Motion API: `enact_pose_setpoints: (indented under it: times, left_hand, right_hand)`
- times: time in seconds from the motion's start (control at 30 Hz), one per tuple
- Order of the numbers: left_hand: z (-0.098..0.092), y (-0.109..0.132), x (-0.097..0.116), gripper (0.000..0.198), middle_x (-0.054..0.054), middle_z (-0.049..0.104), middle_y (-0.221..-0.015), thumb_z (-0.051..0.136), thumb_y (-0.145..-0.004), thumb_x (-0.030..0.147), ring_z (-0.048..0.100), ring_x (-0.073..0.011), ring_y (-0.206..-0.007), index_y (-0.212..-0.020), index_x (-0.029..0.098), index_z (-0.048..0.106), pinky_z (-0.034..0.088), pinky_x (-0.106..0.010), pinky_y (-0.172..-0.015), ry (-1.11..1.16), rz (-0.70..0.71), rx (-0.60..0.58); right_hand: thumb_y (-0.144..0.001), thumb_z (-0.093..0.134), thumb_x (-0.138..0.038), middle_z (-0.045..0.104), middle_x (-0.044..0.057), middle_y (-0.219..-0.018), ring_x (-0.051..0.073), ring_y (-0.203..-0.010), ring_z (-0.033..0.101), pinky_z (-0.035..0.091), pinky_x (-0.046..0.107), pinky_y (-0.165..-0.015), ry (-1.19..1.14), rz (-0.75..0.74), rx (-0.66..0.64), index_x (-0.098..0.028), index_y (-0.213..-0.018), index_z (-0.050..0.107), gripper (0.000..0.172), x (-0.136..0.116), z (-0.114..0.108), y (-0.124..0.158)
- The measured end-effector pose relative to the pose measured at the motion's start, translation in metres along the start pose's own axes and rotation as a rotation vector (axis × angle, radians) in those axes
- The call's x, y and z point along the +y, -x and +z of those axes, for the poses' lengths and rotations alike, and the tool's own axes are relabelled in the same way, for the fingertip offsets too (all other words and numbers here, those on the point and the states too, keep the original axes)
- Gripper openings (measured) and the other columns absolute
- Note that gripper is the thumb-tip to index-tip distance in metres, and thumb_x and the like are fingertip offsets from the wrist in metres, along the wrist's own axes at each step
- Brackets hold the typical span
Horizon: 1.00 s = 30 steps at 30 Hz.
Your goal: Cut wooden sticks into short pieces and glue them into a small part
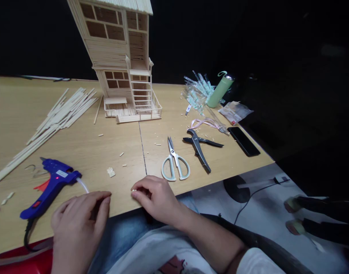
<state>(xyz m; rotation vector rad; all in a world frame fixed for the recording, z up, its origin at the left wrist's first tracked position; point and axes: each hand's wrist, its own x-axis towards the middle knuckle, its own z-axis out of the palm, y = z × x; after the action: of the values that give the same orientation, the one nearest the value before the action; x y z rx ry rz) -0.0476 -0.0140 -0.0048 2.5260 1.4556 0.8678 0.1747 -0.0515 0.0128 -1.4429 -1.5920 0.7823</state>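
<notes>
Between the thumb and index finger of my right hand (pixel 154 198) is a tiny pale piece of wooden stick (pixel 134 190), mostly covered by the fingertips. My left hand (pixel 80 219) is at the table's near edge, fingers curled and thumb close to the index finger; whatever it may hold is hidden. Left of it lies a blue glue gun (pixel 56 184) with a lit red light and a glue stick in its back. A small flat piece of joined sticks (pixel 110 172) rests beyond my hands. Scissors (pixel 174 161) lie slightly spread beyond my right hand.
A two-storey stick house (pixel 120 68) stands at the back. Loose wooden sticks (pixel 57 118) lie left. To the right are black-handled cutters (pixel 199 148), a phone (pixel 244 141), a green bottle (pixel 220 91) and plastic wrappers (pixel 197 91). Another person's legs (pixel 319 217) show at right.
</notes>
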Motion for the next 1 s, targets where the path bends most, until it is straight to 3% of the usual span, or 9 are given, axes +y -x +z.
enact_pose_setpoints:
  times: [0.33, 0.57, 0.73, 0.87, 1.0]
  left_hand:
    - [0.001, 0.005, -0.018, 0.021, -0.005, 0.077, -0.095, 0.060, -0.095, 0.045, 0.071, -0.0295, -0.090, -0.101, 0.027, 0.069, 0.044, -0.044, -0.085, -0.080, 0.011, -0.025]
    - [0.000, 0.001, -0.001, 0.014, -0.003, 0.077, -0.096, 0.065, -0.095, 0.038, 0.070, -0.0258, -0.091, -0.101, 0.026, 0.067, 0.041, -0.042, -0.089, -0.071, -0.021, 0.008]
    - [-0.002, -0.008, 0.012, 0.013, -0.007, 0.074, -0.110, 0.058, -0.098, 0.034, 0.064, -0.0292, -0.106, -0.099, 0.022, 0.062, 0.041, -0.044, -0.095, -0.086, -0.166, -0.005]
    - [0.000, -0.015, 0.014, 0.018, -0.010, 0.072, -0.126, 0.063, -0.095, 0.032, 0.057, -0.0338, -0.117, -0.109, 0.021, 0.060, 0.039, -0.047, -0.097, -0.137, -0.185, 0.021]
    - [0.003, -0.025, 0.014, 0.024, -0.010, 0.073, -0.125, 0.064, -0.095, 0.030, 0.057, -0.0339, -0.117, -0.116, 0.020, 0.059, 0.036, -0.048, -0.097, -0.161, -0.189, -0.010]
  right_hand:
    - [-0.092, 0.072, -0.021, 0.076, 0.004, -0.087, 0.016, -0.082, 0.068, 0.051, 0.027, -0.076, 0.001, -0.030, 0.003, -0.019, -0.091, 0.076, 0.005, 0.002, 0.000, 0.000]
    - [-0.092, 0.069, -0.017, 0.074, 0.004, -0.086, 0.017, -0.081, 0.068, 0.051, 0.028, -0.075, 0.003, -0.015, 0.004, -0.020, -0.091, 0.075, 0.007, -0.002, -0.005, -0.002]
    - [-0.094, 0.065, -0.016, 0.075, 0.006, -0.089, 0.019, -0.084, 0.068, 0.052, 0.031, -0.079, 0.112, -0.105, 0.006, -0.018, -0.093, 0.074, 0.009, 0.001, -0.010, -0.026]
    - [-0.094, 0.067, -0.014, 0.078, 0.007, -0.093, 0.020, -0.087, 0.070, 0.051, 0.032, -0.082, 0.263, -0.113, -0.112, -0.017, -0.093, 0.076, 0.010, -0.003, -0.010, -0.055]
    - [-0.095, 0.067, -0.014, 0.079, 0.008, -0.095, 0.022, -0.089, 0.070, 0.049, 0.033, -0.084, 0.362, -0.113, -0.195, -0.017, -0.095, 0.079, 0.012, -0.008, -0.006, -0.084]
